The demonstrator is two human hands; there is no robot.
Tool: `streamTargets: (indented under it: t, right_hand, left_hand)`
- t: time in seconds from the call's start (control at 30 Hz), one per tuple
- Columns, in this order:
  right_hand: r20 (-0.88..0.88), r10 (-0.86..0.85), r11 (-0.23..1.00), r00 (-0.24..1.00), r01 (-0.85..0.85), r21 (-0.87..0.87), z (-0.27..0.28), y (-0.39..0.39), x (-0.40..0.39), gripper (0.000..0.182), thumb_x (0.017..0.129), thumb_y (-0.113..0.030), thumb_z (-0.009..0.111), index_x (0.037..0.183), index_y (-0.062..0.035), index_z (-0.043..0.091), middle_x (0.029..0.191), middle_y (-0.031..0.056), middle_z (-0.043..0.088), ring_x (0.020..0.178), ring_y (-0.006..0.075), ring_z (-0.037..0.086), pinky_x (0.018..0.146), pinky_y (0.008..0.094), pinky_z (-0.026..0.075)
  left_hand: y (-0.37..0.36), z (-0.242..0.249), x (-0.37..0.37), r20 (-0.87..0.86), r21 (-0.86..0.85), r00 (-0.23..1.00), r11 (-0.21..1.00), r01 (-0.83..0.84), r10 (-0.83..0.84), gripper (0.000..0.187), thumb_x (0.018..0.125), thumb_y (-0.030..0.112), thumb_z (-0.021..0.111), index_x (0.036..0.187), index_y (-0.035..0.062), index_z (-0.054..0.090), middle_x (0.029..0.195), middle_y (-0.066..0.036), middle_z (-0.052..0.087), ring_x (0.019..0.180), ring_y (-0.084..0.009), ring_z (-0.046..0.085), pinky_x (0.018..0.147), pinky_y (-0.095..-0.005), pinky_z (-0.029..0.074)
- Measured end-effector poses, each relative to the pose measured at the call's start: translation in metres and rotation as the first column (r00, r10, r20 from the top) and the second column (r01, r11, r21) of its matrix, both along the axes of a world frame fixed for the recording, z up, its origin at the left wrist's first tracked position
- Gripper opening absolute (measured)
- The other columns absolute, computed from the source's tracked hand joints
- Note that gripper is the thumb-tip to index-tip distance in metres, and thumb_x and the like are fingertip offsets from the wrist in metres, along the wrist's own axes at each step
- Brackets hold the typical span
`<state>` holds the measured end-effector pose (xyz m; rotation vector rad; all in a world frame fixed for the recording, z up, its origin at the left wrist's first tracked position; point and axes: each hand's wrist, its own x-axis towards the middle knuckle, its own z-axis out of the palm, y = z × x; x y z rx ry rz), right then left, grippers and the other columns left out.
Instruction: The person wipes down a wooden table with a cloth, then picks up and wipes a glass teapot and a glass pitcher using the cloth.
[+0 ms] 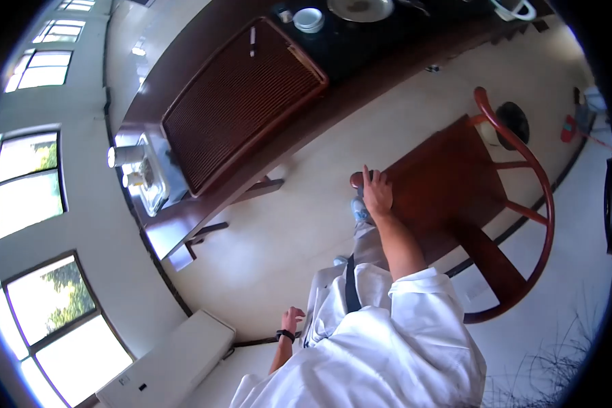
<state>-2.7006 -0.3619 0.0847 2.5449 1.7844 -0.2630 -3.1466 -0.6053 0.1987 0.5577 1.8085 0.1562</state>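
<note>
My right hand [378, 194] reaches forward to a reddish-brown wooden chair [449, 173]. It lies over the rounded end of the chair's arm, with the index finger stretched and the other fingers bent. My forearm and white sleeve cover part of the chair. The curved top rail [547, 204] of the chair sweeps round on the right. My left hand [293, 319], with a black band at the wrist, hangs beside my trousers. Its fingers are loosely bent and apart, and nothing shows in them.
A long dark table [279, 136] stands ahead, bearing a ribbed brown tray [245, 102], white bowls [309, 19], a plate [360, 8] and a clear tray [155, 183]. A white cabinet [170, 360] stands by the windows. A dark round bin [512, 126] is behind the chair.
</note>
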Motion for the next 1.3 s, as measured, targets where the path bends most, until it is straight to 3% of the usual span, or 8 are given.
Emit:
streamTargets:
  t: [0.47, 0.57, 0.7, 0.97, 1.13, 1.2, 1.23, 1.3]
  right_hand:
    - [-0.107, 0.057, 0.986, 0.993, -0.073, -0.151, 0.011, 0.014, -0.014, 0.099, 0.071, -0.022, 0.084, 0.153, -0.0176, 0.028, 0.120, 0.0171, 0.053, 0.115, 0.0348, 0.055, 0.095, 0.0462, 0.050]
    - [-0.191, -0.027, 0.978, 0.981, -0.014, -0.209, 0.023, 0.010, -0.021, 0.111, 0.063, -0.016, 0.088, 0.153, -0.0139, 0.022, 0.129, 0.0194, 0.049, 0.120, 0.0391, 0.051, 0.106, 0.0449, 0.045]
    - [-0.145, -0.024, 0.998, 0.989, 0.014, -0.068, 0.015, -0.018, -0.030, 0.105, 0.067, -0.016, 0.085, 0.152, -0.0111, 0.023, 0.133, 0.0204, 0.049, 0.123, 0.0405, 0.050, 0.108, 0.0462, 0.043]
    - [-0.144, -0.508, 0.860, 0.849, 0.488, -0.150, 0.086, 0.006, -0.081, 0.071, 0.077, -0.027, 0.080, 0.132, -0.0001, 0.043, 0.121, 0.0270, 0.062, 0.111, 0.0413, 0.063, 0.097, 0.0494, 0.051]
    - [-0.221, -0.300, 0.950, 0.928, 0.311, 0.017, 0.091, 0.081, -0.157, 0.069, 0.077, -0.030, 0.078, 0.130, 0.0004, 0.046, 0.121, 0.0247, 0.063, 0.112, 0.0403, 0.062, 0.097, 0.0481, 0.050]
    - [-0.332, -0.052, 0.981, 0.942, 0.110, 0.158, 0.099, 0.114, -0.208, 0.067, 0.078, -0.035, 0.078, 0.127, -0.0005, 0.050, 0.123, 0.0222, 0.063, 0.113, 0.0396, 0.062, 0.097, 0.0476, 0.049]
    - [-0.329, -0.052, 0.981, 0.943, 0.109, 0.159, 0.110, 0.127, -0.240, 0.064, 0.077, -0.037, 0.078, 0.126, -0.0051, 0.052, 0.121, 0.0209, 0.064, 0.113, 0.0390, 0.061, 0.097, 0.0473, 0.048]
    - [-0.332, -0.014, 0.985, 0.943, 0.070, 0.156, 0.127, 0.156, -0.313, 0.062, 0.077, -0.040, 0.078, 0.125, -0.0097, 0.053, 0.119, 0.0197, 0.065, 0.113, 0.0384, 0.060, 0.096, 0.0470, 0.047]
  left_hand:
    - [-0.095, -0.041, -0.040, 0.002, -0.097, 0.966, 0.961, -0.259, 0.260, 0.042, 0.097, 0.033, 0.044, 0.088, 0.0012, 0.069, 0.081, -0.009, 0.070, 0.081, -0.0193, 0.067, 0.074, -0.0329, 0.052]
    - [-0.127, -0.062, -0.048, -0.125, 0.094, 0.981, 0.986, -0.138, 0.149, 0.042, 0.096, 0.036, 0.047, 0.087, -0.0003, 0.067, 0.078, -0.009, 0.068, 0.078, -0.0191, 0.063, 0.073, -0.0342, 0.049]
    - [-0.156, -0.094, -0.074, -0.008, 0.187, 0.969, 0.952, -0.242, 0.247, 0.038, 0.096, 0.034, 0.052, 0.094, -0.0008, 0.068, 0.085, -0.011, 0.068, 0.083, -0.0192, 0.061, 0.078, -0.0342, 0.048]
    - [-0.174, -0.183, -0.118, 0.070, 0.165, 0.814, 0.798, -0.580, 0.577, 0.043, 0.092, 0.036, 0.052, 0.095, -0.0029, 0.070, 0.089, -0.015, 0.070, 0.084, -0.0227, 0.062, 0.077, -0.0374, 0.048]
    - [-0.141, -0.158, -0.160, -0.014, 0.289, 0.922, 0.884, -0.367, 0.387, 0.038, 0.091, 0.032, 0.046, 0.089, -0.0001, 0.066, 0.085, -0.012, 0.069, 0.082, -0.0224, 0.064, 0.072, -0.0357, 0.049]
    - [-0.143, -0.164, -0.173, 0.216, 0.141, 0.688, 0.675, -0.724, 0.693, 0.033, 0.092, 0.031, 0.044, 0.085, 0.0032, 0.061, 0.085, -0.010, 0.069, 0.083, -0.0227, 0.066, 0.071, -0.0364, 0.050]
    - [-0.157, -0.181, -0.178, 0.093, 0.323, 0.851, 0.792, -0.518, 0.518, 0.029, 0.092, 0.030, 0.043, 0.081, 0.0068, 0.056, 0.083, -0.009, 0.069, 0.081, -0.0210, 0.066, 0.070, -0.0365, 0.051]
    - [-0.159, -0.160, -0.191, 0.177, 0.254, 0.697, 0.652, -0.715, 0.695, 0.029, 0.093, 0.031, 0.043, 0.081, 0.0070, 0.055, 0.083, -0.009, 0.068, 0.080, -0.0208, 0.066, 0.070, -0.0363, 0.051]
